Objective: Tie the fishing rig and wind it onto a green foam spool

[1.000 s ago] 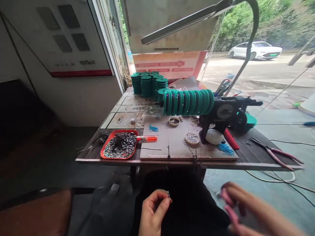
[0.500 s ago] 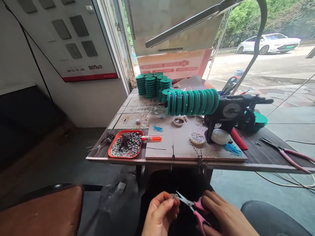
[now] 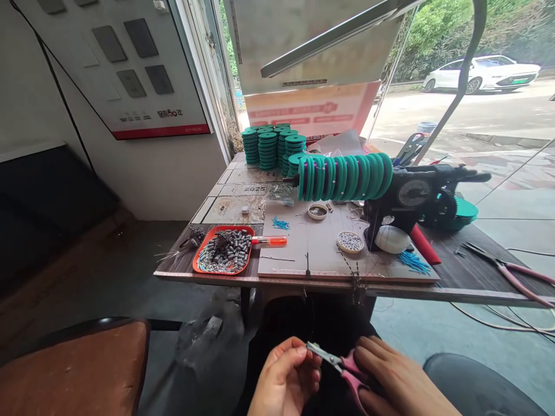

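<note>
Low over my lap, my left hand (image 3: 284, 378) is pinched shut on something too small to make out. My right hand (image 3: 399, 381) grips pink-handled scissors (image 3: 340, 365), whose blades point left and meet the left fingertips. Ahead stands a work table (image 3: 477, 286) with a black winding machine (image 3: 411, 199) carrying a row of green spools (image 3: 344, 176) on its spindle.
Stacks of green spools (image 3: 271, 147) stand at the table's back. A red tray (image 3: 224, 251) of small dark parts, an orange pen (image 3: 269, 240), two small dishes of beads (image 3: 350, 241) and pink pliers (image 3: 514, 271) lie on it. A brown stool (image 3: 73, 370) sits at lower left.
My right hand has come in from the right with the scissors, and their blades now sit at my left fingertips. The view has shifted slightly left and down.
</note>
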### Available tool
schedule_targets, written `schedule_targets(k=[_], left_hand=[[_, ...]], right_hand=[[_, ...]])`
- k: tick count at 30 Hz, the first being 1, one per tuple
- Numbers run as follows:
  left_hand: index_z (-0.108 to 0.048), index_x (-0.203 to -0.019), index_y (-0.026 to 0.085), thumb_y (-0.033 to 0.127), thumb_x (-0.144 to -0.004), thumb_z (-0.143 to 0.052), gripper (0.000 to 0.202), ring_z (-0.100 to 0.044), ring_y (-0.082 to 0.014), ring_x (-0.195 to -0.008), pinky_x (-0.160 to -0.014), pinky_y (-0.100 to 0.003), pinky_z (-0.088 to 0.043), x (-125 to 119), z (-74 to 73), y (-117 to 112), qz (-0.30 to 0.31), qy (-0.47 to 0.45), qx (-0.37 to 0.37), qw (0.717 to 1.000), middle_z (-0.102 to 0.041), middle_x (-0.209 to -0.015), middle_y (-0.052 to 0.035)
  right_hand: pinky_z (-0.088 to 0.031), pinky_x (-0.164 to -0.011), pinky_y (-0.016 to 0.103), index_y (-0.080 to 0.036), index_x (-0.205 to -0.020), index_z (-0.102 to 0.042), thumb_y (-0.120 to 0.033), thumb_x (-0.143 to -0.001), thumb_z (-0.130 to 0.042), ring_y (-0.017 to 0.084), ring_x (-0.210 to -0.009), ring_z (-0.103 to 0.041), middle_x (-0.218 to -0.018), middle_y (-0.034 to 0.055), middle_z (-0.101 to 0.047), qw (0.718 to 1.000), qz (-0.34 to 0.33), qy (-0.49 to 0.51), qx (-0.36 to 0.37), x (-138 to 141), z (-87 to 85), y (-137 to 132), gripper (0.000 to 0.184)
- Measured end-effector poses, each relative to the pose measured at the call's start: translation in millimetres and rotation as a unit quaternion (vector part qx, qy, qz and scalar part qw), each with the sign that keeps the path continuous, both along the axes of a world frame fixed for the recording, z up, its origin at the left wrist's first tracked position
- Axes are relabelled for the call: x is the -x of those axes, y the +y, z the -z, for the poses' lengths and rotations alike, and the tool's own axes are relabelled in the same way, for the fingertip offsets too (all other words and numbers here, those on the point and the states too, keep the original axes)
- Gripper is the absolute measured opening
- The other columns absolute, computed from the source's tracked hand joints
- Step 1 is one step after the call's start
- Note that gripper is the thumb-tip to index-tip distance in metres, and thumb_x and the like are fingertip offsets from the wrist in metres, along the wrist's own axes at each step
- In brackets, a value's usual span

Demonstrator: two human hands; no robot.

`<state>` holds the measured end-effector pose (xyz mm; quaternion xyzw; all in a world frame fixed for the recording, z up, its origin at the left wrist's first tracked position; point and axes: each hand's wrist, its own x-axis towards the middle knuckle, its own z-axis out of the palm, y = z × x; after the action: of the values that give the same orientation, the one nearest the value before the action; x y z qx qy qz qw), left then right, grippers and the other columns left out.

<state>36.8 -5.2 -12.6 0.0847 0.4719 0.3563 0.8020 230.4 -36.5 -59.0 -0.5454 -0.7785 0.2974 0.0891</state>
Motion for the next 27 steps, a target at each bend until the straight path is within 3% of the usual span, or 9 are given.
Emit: schedule_targets(k=[6, 8, 10, 12, 14, 27], left_hand=[[-0.052, -0.065, 0.016, 0.017, -0.055, -0.071, 0.021, -0.058, -0.0085, -0.051, -0.051, -0.016, -0.042, 1.6, -0.5, -2.2, -0.016, 0.006, 0.002, 1.000, -0.064, -0.058, -0.0006], [-0.052, -0.067, 0.017, 0.016, -0.056, -0.070, 0.020, -0.058, -0.0086, -0.052, -0.052, -0.016, -0.043, 2.1, -1.0, -2.5, -0.020, 0.010, 0.005, 1.000, -0.065, -0.058, -0.0005], [-0.053, -0.065, 0.016, 0.016, -0.055, -0.069, 0.019, -0.059, -0.0083, -0.053, -0.052, -0.016, -0.044, 2.2, -1.9, -2.6, -0.018, 0.008, 0.006, 1.000, -0.065, -0.058, -0.0008], [-0.053, -0.063, 0.015, 0.016, -0.054, -0.070, 0.019, -0.058, -0.0079, -0.052, -0.052, -0.015, -0.044, 1.7, -3.1, -2.5, -0.016, 0.008, 0.003, 1.000, -0.065, -0.057, -0.0012], [-0.053, -0.062, 0.015, 0.018, -0.053, -0.071, 0.020, -0.058, -0.0078, -0.050, -0.050, -0.015, -0.043, 1.0, -4.3, -2.1, -0.010, 0.012, -0.001, 1.000, -0.065, -0.057, -0.0015], [-0.051, -0.062, 0.015, 0.019, -0.050, -0.072, 0.024, -0.057, -0.0072, -0.051, -0.052, -0.015, -0.044, -0.1, -4.7, -2.1, -0.015, 0.022, -0.002, 1.000, -0.064, -0.059, -0.0017]], right_hand=[[-0.014, -0.063, 0.008, -0.002, -0.077, -0.048, -0.021, -0.081, -0.044, -0.004, -0.069, -0.025, -0.083, 0.0037, -0.042, 0.995, -0.016, 0.028, 0.096, 4.9, -1.9, 3.0, 0.021], [-0.014, -0.063, 0.007, -0.001, -0.076, -0.046, -0.034, -0.085, -0.042, -0.004, -0.068, -0.024, -0.082, 0.0042, -0.042, 0.992, -0.032, 0.046, 0.116, 4.6, -0.1, 4.9, 0.035], [-0.015, -0.063, 0.007, -0.001, -0.076, -0.045, -0.057, -0.087, -0.033, -0.004, -0.068, -0.024, -0.082, 0.0051, -0.042, 0.989, -0.039, 0.072, 0.126, 4.2, 2.2, 6.5, 0.058], [-0.015, -0.062, 0.006, -0.001, -0.075, -0.045, -0.076, -0.081, -0.018, -0.004, -0.067, -0.024, -0.081, 0.0060, -0.042, 0.985, -0.044, 0.094, 0.137, 4.3, 4.4, 7.4, 0.081], [-0.014, -0.061, 0.006, -0.001, -0.074, -0.044, -0.087, -0.074, -0.006, -0.004, -0.067, -0.024, -0.080, 0.0065, -0.042, 0.983, -0.041, 0.102, 0.146, 4.7, 6.0, 7.4, 0.094], [-0.015, -0.061, 0.006, 0.000, -0.074, -0.045, -0.088, -0.072, -0.003, -0.004, -0.067, -0.025, -0.080, 0.0073, -0.042, 0.985, -0.036, 0.101, 0.138, 5.3, 5.5, 7.1, 0.097]])
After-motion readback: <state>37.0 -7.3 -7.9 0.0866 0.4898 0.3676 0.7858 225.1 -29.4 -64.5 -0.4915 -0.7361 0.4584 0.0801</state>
